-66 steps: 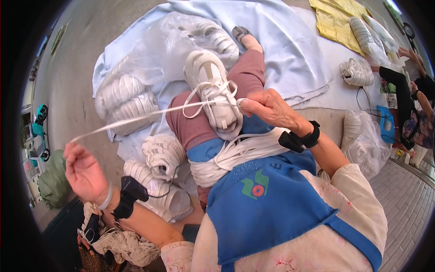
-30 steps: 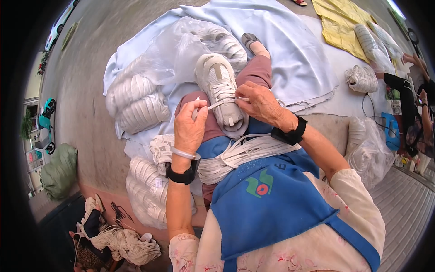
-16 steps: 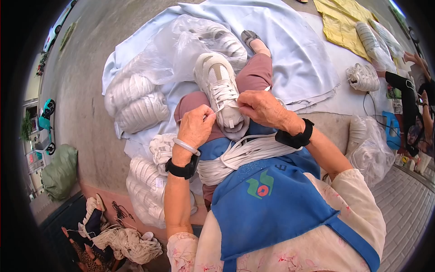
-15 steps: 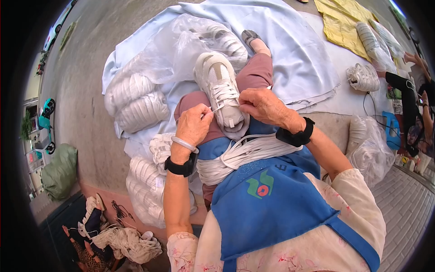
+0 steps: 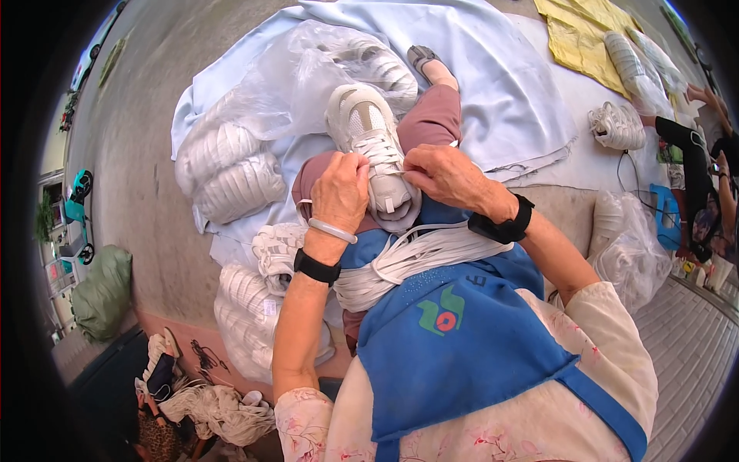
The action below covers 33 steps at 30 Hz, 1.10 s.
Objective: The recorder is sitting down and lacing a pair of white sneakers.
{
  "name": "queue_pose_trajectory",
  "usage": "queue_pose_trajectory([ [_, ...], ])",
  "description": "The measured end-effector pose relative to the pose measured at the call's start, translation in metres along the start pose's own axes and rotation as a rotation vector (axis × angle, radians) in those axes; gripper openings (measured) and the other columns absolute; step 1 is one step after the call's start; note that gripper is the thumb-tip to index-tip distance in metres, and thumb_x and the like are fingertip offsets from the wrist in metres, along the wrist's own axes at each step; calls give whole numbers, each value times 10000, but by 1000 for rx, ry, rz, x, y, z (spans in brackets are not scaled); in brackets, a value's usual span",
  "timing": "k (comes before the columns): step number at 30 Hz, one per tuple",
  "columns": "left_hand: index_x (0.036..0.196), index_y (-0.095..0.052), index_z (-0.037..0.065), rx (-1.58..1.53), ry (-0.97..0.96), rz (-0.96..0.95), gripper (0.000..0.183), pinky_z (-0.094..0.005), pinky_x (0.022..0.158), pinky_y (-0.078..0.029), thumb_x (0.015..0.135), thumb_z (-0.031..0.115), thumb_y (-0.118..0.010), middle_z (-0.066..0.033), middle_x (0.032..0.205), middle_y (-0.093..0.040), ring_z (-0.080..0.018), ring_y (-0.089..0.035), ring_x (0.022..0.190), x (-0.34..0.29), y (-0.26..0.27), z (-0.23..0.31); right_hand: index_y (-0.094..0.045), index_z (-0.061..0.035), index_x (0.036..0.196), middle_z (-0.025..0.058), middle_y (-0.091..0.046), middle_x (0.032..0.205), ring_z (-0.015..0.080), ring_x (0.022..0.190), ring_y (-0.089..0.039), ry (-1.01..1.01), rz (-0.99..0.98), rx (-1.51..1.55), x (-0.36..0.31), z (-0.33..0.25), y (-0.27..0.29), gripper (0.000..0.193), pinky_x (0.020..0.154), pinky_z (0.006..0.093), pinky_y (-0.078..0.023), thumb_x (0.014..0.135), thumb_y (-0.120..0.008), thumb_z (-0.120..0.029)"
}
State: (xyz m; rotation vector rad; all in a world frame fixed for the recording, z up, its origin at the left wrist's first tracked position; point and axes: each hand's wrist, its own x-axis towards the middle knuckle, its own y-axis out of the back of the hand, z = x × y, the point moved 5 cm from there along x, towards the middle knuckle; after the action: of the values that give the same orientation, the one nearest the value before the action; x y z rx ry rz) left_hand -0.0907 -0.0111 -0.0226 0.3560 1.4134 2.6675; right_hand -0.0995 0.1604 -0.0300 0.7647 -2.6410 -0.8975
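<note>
Pale-blue cloth (image 5: 500, 92) lies beyond the left hand (image 5: 339, 192) and right hand (image 5: 450, 179), fingers (image 5: 416, 160) pinching white shoelace (image 5: 391, 172).

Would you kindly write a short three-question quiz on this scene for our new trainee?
1. True or false: the shoe lies between the left hand and the right hand.
2. On which wrist is the pale bangle: A) left, or B) right?
3. Fill in the blank: a bundle of white ___ lies across the person's lap, against the blue apron.

Key: 1. True. 2. A. 3. Laces.
</note>
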Motion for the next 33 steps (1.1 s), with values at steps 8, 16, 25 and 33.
queue_pose_trajectory([
  [8,864,-551,3,-449,596,-396,136,-314,536,-428,852,134,-513,-122,679,-565,-216,-533,579,1,-31,-44,-578,-4,843,135,-595,760,324,699,-590,54,20,34,-3,0,3,113,629,391,-463,813,-587,-113],
  [16,907,-518,23,-198,362,-165,126,-317,424,-426,857,136,-501,-100,606,-560,-163,-532,432,1,-26,-44,-521,-46,789,75,-547,756,266,677,-604,315,-44,-371,-6,-1,14,104,569,360,-478,724,-594,-81],
  [25,865,-516,12,-462,472,-303,234,-297,450,-435,864,244,-549,-104,597,-584,-159,-540,398,-1,-17,-34,-524,-51,784,60,-542,743,245,636,-601,258,-21,-388,-13,3,4,72,520,346,-473,753,-567,-99],
  [33,853,-524,-11,-284,334,-308,256,-360,593,-474,826,234,-593,-150,669,-600,-275,-611,608,-8,-4,-15,-539,-64,786,63,-550,759,252,644,-601,157,34,-411,-17,22,17,53,521,340,-468,768,-562,-109],
])
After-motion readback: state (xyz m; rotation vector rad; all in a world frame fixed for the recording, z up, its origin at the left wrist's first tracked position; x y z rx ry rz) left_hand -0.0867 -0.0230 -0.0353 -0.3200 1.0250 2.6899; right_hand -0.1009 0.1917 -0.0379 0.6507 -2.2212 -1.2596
